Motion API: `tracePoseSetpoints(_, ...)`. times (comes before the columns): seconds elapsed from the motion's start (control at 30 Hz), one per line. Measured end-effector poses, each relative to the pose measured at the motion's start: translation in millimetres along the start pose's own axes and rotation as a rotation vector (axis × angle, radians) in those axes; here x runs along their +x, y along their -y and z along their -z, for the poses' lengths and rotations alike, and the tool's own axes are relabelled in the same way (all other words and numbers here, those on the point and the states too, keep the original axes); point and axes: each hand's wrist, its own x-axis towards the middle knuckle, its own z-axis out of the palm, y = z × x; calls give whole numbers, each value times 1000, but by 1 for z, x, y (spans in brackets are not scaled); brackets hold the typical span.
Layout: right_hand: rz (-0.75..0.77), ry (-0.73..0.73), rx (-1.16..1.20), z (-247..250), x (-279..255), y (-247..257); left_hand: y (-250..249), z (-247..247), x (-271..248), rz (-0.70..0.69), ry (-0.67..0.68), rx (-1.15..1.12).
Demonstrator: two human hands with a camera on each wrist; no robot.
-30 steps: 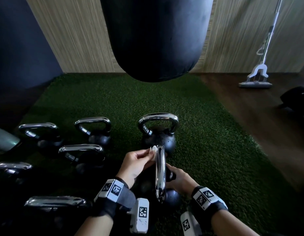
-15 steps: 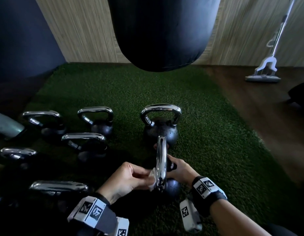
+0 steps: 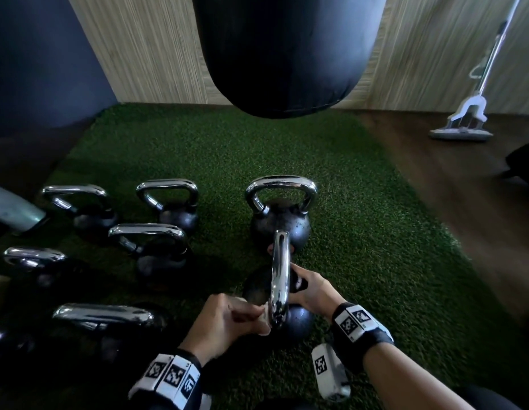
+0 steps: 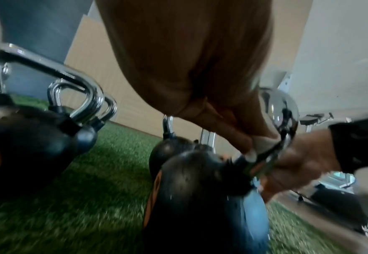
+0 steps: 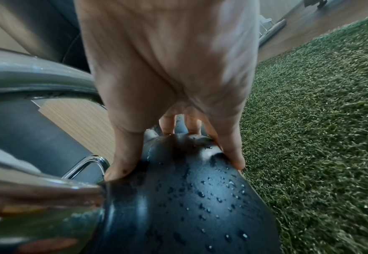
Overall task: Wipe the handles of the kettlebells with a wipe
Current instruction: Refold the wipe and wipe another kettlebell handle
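Observation:
A black kettlebell (image 3: 300, 321) stands on the green turf, its chrome handle (image 3: 279, 276) running away from me. My left hand (image 3: 227, 318) pinches a white wipe (image 3: 264, 316) against the near lower bend of that handle. In the left wrist view the wipe (image 4: 263, 142) sits between my fingertips and the chrome handle (image 4: 280, 110). My right hand (image 3: 312, 288) grips the top of the ball from the right. The right wrist view shows its thumb and fingers (image 5: 122, 165) straddling the ball (image 5: 189, 197), which is covered in water drops.
A second kettlebell (image 3: 281, 223) stands just behind the held one. Several more kettlebells (image 3: 156, 250) crowd the turf to the left. A black punching bag (image 3: 286, 54) hangs above the mat. A mop (image 3: 464, 122) leans on the wall over wooden floor at right.
My left hand slid the wipe along the handle from its far end down to the near bend. The right hand kept its hold on the ball.

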Motion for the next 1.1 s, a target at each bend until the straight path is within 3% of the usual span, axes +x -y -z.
tracePoseSetpoints(0.13, 2, -21, -13, 3, -5, 6, 20, -21, -9, -71, -58, 255)
tracePoseSetpoints(0.3, 1, -4, 18, 5, -9, 16, 9, -13, -8, -28, -31, 163)
tracePoseSetpoints(0.37, 6, -3, 78, 11, -9, 25, 1, -3, -3, 32, -169, -75)
tracePoseSetpoints(0.4, -4, -48, 116, 15, -9, 29, -3, 4, 0, 53, -256, -211)
tracePoseSetpoints(0.47, -3, -303, 141, 30, -15, 45, -18, 17, 6, 68, -391, -394)
tracePoseSetpoints(0.53, 172, -497, 121, 43, -28, 64, -36, 28, 13, 52, -433, -540)
tracePoseSetpoints(0.6, 388, -417, 157, 49, -45, 87, -56, 33, 16, 8, -376, -617)
tracePoseSetpoints(0.7, 541, -196, 166, 46, -65, 111, -77, 29, 19, -25, -280, -649)
tracePoseSetpoints(1.0, 523, -331, 232, 52, -75, 118, -106, 15, 34, 6, -109, -622)
tracePoseSetpoints(1.1, 468, -410, 194, 53, -72, 115, -102, 18, 37, 42, -28, -477)
